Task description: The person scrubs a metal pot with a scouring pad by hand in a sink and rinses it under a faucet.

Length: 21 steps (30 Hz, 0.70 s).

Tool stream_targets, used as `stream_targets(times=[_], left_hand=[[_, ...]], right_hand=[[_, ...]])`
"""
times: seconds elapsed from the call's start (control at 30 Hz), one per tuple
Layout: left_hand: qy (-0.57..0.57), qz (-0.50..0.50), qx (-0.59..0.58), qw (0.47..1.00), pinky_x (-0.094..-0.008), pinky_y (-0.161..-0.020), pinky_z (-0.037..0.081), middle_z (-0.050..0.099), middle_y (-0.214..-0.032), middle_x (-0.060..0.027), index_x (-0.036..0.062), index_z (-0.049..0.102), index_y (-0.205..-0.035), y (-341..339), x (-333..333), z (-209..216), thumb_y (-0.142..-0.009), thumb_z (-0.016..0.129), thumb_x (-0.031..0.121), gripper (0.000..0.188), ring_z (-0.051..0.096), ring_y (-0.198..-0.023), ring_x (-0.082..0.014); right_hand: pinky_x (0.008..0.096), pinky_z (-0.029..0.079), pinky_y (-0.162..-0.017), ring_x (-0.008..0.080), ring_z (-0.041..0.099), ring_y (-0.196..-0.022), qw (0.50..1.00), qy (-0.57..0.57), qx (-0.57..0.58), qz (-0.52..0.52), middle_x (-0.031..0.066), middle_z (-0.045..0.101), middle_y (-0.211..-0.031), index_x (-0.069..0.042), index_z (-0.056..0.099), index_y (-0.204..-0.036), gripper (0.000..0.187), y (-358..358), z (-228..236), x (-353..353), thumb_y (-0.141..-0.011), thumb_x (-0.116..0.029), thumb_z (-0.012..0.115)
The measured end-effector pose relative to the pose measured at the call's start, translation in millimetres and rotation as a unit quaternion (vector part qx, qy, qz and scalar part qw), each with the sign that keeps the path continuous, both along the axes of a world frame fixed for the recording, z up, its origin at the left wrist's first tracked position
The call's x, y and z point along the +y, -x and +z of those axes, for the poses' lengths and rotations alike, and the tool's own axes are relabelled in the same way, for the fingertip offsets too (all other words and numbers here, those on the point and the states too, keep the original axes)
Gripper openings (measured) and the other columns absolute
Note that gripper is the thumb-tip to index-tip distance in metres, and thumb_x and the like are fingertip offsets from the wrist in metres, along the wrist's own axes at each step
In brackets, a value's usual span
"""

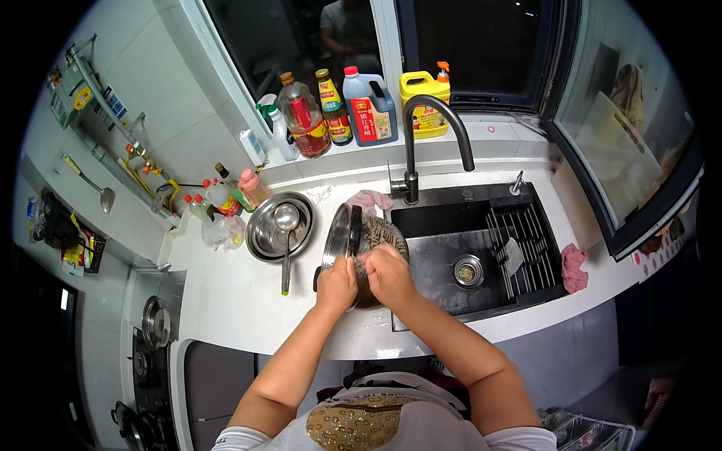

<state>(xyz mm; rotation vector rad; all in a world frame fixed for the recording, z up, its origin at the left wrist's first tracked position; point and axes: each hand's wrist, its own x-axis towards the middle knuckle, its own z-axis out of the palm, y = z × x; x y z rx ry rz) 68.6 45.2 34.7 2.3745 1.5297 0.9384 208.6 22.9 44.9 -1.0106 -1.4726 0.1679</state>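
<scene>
A shiny steel pot (392, 239) with black handles is tilted on its side at the counter edge, left of the sink. My left hand (336, 286) is closed at its near rim, below a black handle (355, 227). Against the pot's side, my right hand (386, 276) has its fingers curled together, close to the left one. A bit of grey, rough-looking material shows at the right fingertips, but I cannot make out what it is. The pot's wall looks grey and mottled. Behind it lies a pink cloth (370, 200).
To the right is a black sink (436, 263) with a rack (519, 252) and a tall faucet (410, 143). Steel bowls (259, 244) with a ladle (286, 219) stand on the left. Bottles (304, 120) line the sill; an open window (624, 135) hangs at right.
</scene>
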Motion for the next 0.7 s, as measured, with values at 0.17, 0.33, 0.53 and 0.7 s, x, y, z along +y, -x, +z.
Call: stream_targets(times=[0.17, 0.33, 0.53, 0.7], left_hand=[[0.017, -0.023, 0.004, 1.000, -0.0530, -0.052, 0.043, 0.055, -0.059, -0.0264, -0.0004, 0.049, -0.077, -2.3, -1.1, 0.3, -0.096, 0.045, 0.021, 0.029, 0.055, -0.056, -0.0470], [0.014, -0.028, 0.018, 0.999, -0.0527, -0.050, 0.045, 0.056, -0.056, -0.0244, 0.0011, 0.050, -0.077, 3.1, -6.0, -1.2, -0.096, 0.046, 0.024, 0.030, 0.057, -0.053, -0.0443], [-0.014, -0.035, 0.022, 0.999, -0.0531, -0.049, 0.045, 0.056, -0.056, -0.0244, 0.0015, 0.050, -0.077, 2.2, -6.8, -10.9, -0.096, 0.046, 0.025, 0.030, 0.056, -0.052, -0.0448], [0.012, -0.012, 0.009, 1.000, -0.0534, -0.050, 0.045, 0.056, -0.056, -0.0252, 0.0011, 0.049, -0.079, 0.1, -5.3, -4.6, -0.096, 0.045, 0.025, 0.030, 0.057, -0.053, -0.0457]], right_hand=[[0.0413, 0.047, -0.067, 0.0335, 0.057, -0.075, 0.999, 0.017, -0.003, -0.037, 0.0127, 0.058, -0.072, -0.004, 0.047, -0.069, 0.013, -3.7, 2.5, 9.7, -0.070, 0.008, 0.052], [0.0378, 0.047, -0.066, 0.0317, 0.059, -0.076, 0.999, 0.036, 0.008, -0.018, 0.0128, 0.061, -0.075, -0.003, 0.043, -0.069, 0.017, 0.4, -3.2, -6.6, -0.071, 0.008, 0.056], [0.0390, 0.049, -0.068, 0.0318, 0.059, -0.078, 0.999, 0.018, -0.037, -0.006, 0.0119, 0.061, -0.075, -0.003, 0.046, -0.072, 0.013, -17.5, -6.9, -19.1, -0.073, 0.008, 0.054], [0.0388, 0.049, -0.068, 0.0319, 0.060, -0.081, 0.999, -0.011, -0.036, 0.006, 0.0128, 0.063, -0.078, -0.003, 0.044, -0.069, 0.017, -21.8, -4.5, -5.3, -0.069, 0.010, 0.054]])
